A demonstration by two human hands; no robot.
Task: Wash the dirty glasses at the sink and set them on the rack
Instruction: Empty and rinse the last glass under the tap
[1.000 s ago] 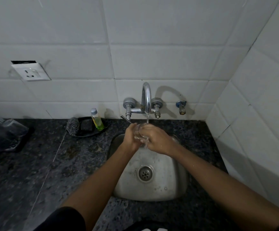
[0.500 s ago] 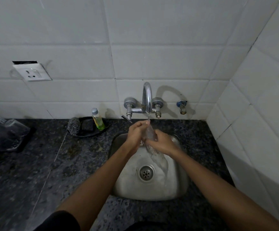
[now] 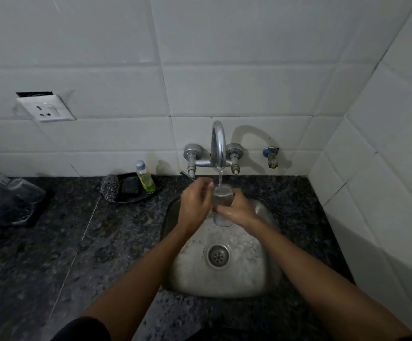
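Dark granite counter (image 3: 82, 242), steel sink (image 3: 224, 279) (tap running), hands holding glass (image 3: 222, 195)

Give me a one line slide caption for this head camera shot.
Both hands, left and right, hold a glass upright under the running tap over the sink.

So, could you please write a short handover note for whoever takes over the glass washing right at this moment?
Right hand: wrapped around the glass, holding it mouth-up under the tap.
Left hand: fingers at the glass's rim and side.
Water is running into the glass, above the sink.
Rack sits far left on the counter, with clear glasses on it; how many is hard to tell.
Done: this glass is at the rinse stage.
Left: finish the rinse, carry it left to the rack. No other dirty glasses are visible.
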